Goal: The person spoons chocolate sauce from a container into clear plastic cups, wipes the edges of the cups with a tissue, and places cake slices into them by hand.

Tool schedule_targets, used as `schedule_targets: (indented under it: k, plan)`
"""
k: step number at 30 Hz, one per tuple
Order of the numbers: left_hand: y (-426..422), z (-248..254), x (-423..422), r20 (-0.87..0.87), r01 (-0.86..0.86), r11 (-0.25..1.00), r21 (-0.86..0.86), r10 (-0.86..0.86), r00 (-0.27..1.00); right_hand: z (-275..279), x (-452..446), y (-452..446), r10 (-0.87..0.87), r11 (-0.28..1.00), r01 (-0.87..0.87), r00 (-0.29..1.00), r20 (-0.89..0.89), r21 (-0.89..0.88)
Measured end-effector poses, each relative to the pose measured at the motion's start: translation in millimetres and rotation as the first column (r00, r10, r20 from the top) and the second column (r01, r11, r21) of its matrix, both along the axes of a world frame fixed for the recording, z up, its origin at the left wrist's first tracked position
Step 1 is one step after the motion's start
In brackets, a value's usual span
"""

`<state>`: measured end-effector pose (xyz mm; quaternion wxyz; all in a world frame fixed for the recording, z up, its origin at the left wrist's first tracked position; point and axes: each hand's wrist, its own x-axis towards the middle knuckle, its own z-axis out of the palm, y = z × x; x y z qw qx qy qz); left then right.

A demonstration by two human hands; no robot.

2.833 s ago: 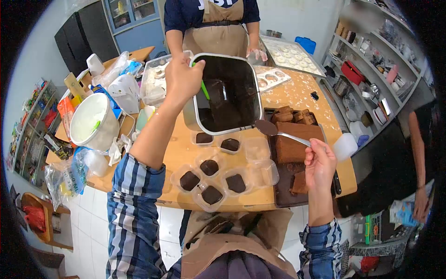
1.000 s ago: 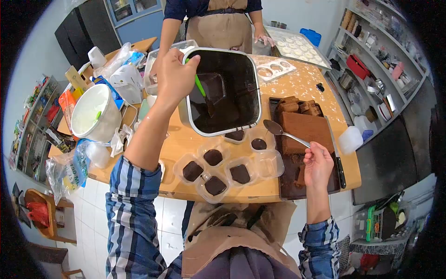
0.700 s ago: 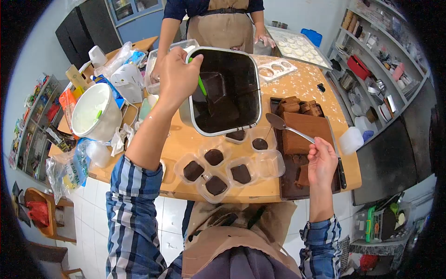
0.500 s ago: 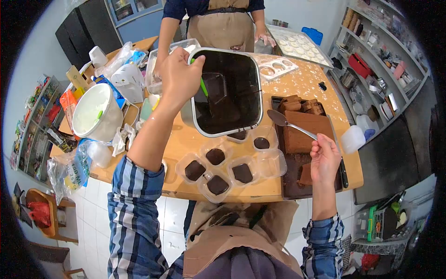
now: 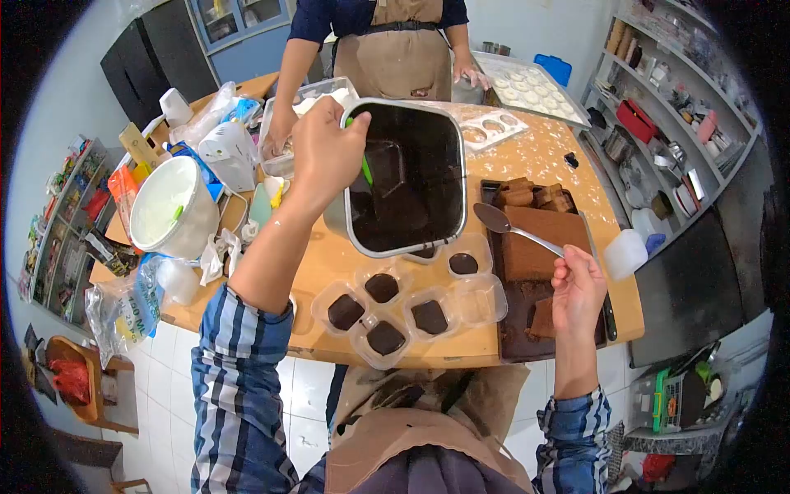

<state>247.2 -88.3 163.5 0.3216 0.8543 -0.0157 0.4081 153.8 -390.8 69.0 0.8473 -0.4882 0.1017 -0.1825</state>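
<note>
My left hand [image 5: 327, 154] grips the upper left rim of a deep square metal pan [image 5: 336, 210], which is tilted toward me. Dark chocolate coats the inside, and a green-handled utensil [image 5: 366, 170] is pinned under my thumb, its far end hidden. Between the fingers of my right hand [image 5: 579, 284] is a metal spoon [image 5: 531, 235], its bowl chocolate-smeared and just right of the pan. Below the pan stand several clear plastic cups [image 5: 385, 338] with dark pieces or filling in the bottom. One clear cup [image 5: 480, 300] at their right shows no dark filling.
A brown cake slab [image 5: 545, 247] and cut pieces lie on a dark tray [image 5: 514, 346], with a knife [image 5: 610, 319] at its right edge. On the left are a white bucket [image 5: 177, 206] and a mixer [image 5: 228, 152]. Opposite, a co-worker [image 5: 393, 62] stands beside a dough tray [image 5: 527, 86].
The pan has shifted slightly right and down in view, still in my left hand. My right hand with the spoon has barely moved. The co-worker's hand shows more clearly in the plastic bin.
</note>
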Motion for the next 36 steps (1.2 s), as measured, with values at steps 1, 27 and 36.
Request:
schedule_targets:
  k: [1, 27, 36]
  plan:
    - [-2, 1, -2, 0.006, -0.006, 1.0, 0.013, 0.006, 1.0, 1, 0, 1, 0.006, 1.0, -0.006, 1.0, 0.005, 0.001]
    - [-2, -3, -11, 0.091, 0.116, 0.993, 0.015, -0.117, 0.989, -10, 29, 79, 0.227, 0.943, -0.243, 0.969, -0.096, -0.226]
    - [-4, 2, -16, -0.03, 0.099, 0.992, -0.081, -0.101, 0.994, -8, 22, 59, 0.251, 0.968, -0.252, 0.965, -0.076, -0.007]
